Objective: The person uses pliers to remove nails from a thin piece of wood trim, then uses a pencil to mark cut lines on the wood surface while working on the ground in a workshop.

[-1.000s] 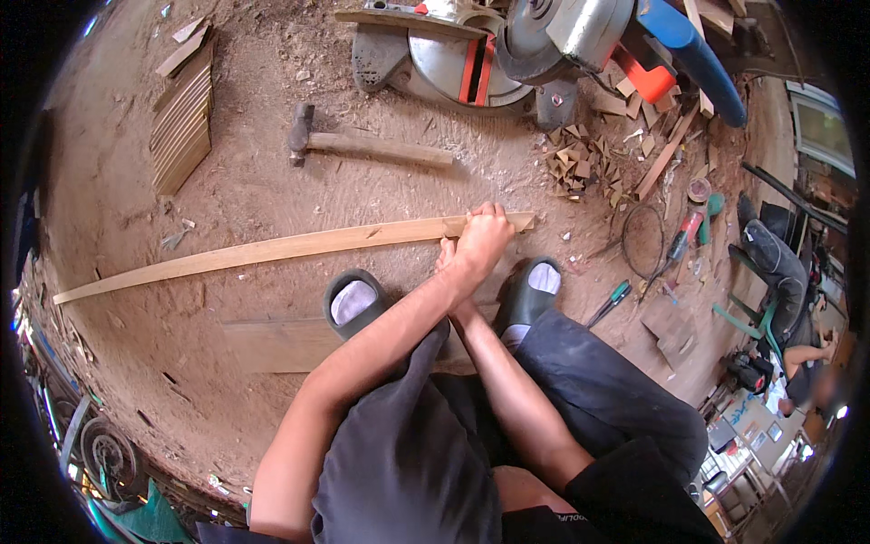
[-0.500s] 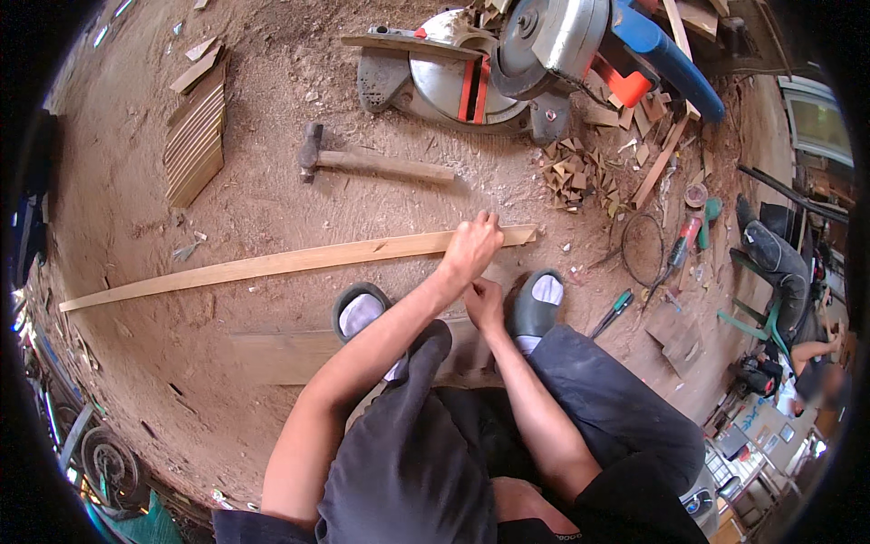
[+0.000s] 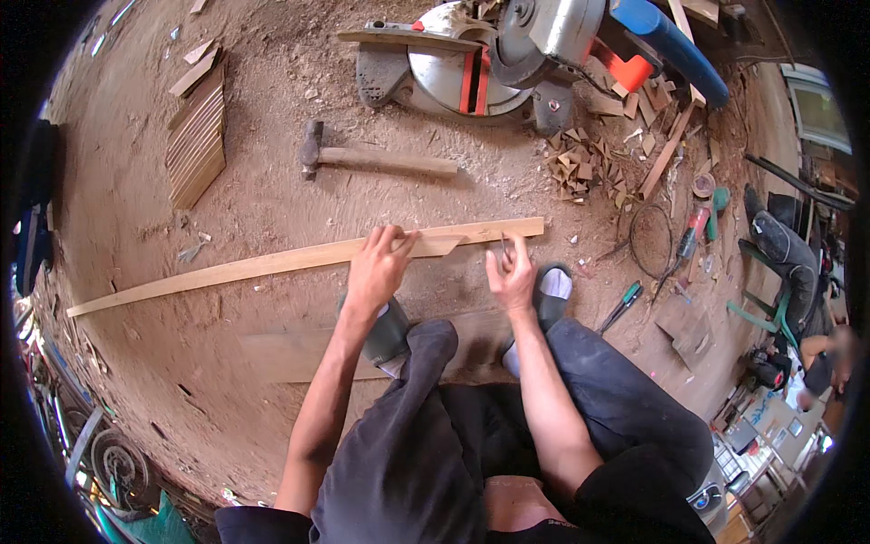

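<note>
My left hand [image 3: 376, 270] is closed on a shorter wooden piece [image 3: 439, 245] with an angled end, lying along the front edge of a long pale strip [image 3: 254, 267] on the dusty ground. My right hand [image 3: 510, 276] pinches a small, thin, dark item [image 3: 504, 243] at the strip's right part; I cannot make out exactly what it is. Beyond the strip lies a hammer [image 3: 381, 160] with a wooden handle. My dark slip-on shoes [image 3: 553, 295] are either side below the strip, the left one partly hidden by my arm.
A mitre saw [image 3: 467, 68] stands ahead. Left of it lies stacked cut wood [image 3: 195, 154]; right are offcuts [image 3: 571, 163], a power tool [image 3: 693, 231], coiled cable [image 3: 639, 240] and pliers [image 3: 621, 306]. Another person [image 3: 825, 358] is at the far right.
My left hand has shifted left, and the shorter angled piece now shows under it. My right hand has come out from below it, moving right and up, with the thin item now visible.
</note>
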A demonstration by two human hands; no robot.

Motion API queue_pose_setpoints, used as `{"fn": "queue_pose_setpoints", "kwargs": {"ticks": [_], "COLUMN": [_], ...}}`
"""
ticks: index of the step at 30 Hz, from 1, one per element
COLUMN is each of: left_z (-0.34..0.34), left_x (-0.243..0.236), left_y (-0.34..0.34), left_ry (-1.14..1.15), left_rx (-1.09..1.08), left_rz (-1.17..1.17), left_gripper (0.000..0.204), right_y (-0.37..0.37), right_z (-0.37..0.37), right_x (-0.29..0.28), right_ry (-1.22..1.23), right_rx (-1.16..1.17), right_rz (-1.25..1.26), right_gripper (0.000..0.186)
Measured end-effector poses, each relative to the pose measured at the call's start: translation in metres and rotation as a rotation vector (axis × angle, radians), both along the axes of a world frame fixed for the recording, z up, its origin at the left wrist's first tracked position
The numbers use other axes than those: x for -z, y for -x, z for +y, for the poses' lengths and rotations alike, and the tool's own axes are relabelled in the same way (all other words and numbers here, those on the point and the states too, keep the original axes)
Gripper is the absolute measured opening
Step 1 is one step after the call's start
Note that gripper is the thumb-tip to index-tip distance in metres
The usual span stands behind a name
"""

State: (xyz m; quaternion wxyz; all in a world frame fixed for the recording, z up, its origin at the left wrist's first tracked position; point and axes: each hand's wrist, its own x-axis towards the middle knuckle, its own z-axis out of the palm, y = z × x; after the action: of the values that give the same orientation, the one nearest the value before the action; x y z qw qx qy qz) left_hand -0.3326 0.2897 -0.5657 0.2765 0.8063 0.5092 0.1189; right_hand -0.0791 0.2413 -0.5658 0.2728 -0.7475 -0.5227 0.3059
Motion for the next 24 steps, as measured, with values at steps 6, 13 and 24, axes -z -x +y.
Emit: {"fn": "queue_pose_setpoints", "kwargs": {"ticks": [6,13,24], "left_z": [-0.004,0.003,0.018], "left_x": [0.0,0.003,0.014], "left_y": [0.014,0.006,-0.029], "left_ry": [0.026,-0.012,-0.021], "left_rx": [-0.083,-0.052,-0.017], "left_rz": [-0.007,-0.016,-0.082], "left_gripper": [0.047,0.046,0.045], "right_y": [-0.023,-0.041,-0.064], "right_z": [0.041,0.059,0.063], "right_x": [0.018,0.021,0.009], "right_ry": [0.086,-0.025,0.121], "right_rx": [-0.593,-0.613,-0.454], "right_rz": [-0.285,-0.29,-0.303], "right_gripper": [0.06,0.048,0.052]}}
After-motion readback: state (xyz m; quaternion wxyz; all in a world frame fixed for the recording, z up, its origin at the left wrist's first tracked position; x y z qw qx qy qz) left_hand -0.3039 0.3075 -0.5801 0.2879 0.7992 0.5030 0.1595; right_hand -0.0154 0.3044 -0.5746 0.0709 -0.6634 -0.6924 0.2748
